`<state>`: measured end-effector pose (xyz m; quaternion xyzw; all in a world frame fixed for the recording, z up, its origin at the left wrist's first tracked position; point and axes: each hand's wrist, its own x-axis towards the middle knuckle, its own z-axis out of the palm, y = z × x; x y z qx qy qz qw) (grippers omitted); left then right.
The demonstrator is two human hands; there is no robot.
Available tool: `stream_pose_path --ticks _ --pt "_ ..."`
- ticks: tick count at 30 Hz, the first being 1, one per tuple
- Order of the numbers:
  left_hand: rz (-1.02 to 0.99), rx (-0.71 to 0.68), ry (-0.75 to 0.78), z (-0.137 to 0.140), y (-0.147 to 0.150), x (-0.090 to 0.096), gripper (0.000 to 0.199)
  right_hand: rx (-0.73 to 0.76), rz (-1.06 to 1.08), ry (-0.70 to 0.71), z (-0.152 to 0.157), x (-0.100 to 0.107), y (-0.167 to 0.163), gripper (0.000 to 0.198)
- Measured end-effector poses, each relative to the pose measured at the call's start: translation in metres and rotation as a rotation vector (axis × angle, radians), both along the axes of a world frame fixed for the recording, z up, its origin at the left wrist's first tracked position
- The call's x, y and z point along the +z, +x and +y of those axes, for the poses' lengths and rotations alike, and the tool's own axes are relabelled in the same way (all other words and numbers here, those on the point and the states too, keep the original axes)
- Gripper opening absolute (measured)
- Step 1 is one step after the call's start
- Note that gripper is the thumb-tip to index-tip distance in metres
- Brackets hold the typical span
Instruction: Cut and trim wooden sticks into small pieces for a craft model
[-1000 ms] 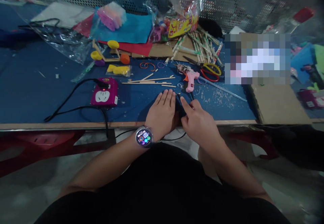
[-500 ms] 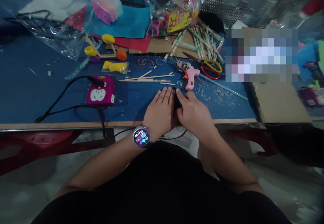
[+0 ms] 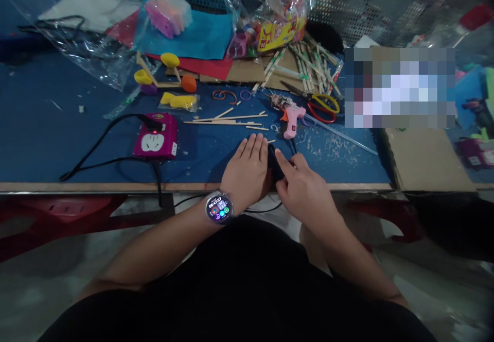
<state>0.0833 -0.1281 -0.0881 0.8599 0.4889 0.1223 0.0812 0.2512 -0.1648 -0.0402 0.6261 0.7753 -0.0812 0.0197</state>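
Observation:
My left hand (image 3: pixel 247 169) lies flat on the blue table near its front edge, fingers stretched out and pressed side by side. Just past its fingertips the short end of a thin wooden stick (image 3: pixel 271 141) pokes out; whatever lies under the palm is hidden. My right hand (image 3: pixel 306 182) is closed around a black elongated tool (image 3: pixel 275 163), its index finger laid along the top. The tool rests against the left hand's edge, and its kind is not clear. Several wooden sticks (image 3: pixel 227 120) lie beyond the left hand. A pink glue gun (image 3: pixel 292 120) lies beyond the right.
Scissors (image 3: pixel 324 106) and a clear glue stick (image 3: pixel 343 136) lie to the right, near a cardboard box (image 3: pixel 424 161). A purple power socket (image 3: pixel 156 141) with a black cable stands left. Bagged yellow pieces (image 3: pixel 179 101), a stick frame with coloured caps (image 3: pixel 168 82) and rolled paper sticks (image 3: pixel 309 69) lie farther back.
My right hand has moved a little right and toward me, showing more of the black tool. A stick end now shows past my left fingertips. The whole view has shifted slightly.

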Motion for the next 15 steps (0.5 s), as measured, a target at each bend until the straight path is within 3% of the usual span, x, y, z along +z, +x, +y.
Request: stream_pose_path --ticks 10,15 --pt "-0.069 0.003 0.049 -0.003 -0.002 -0.002 0.072 -0.017 0.176 0.103 -0.005 -0.015 0.016 0.068" --pt "-0.066 0.005 0.020 -0.002 -0.002 0.001 0.074 -0.010 0.200 0.103 -0.002 -0.013 0.016 0.068"
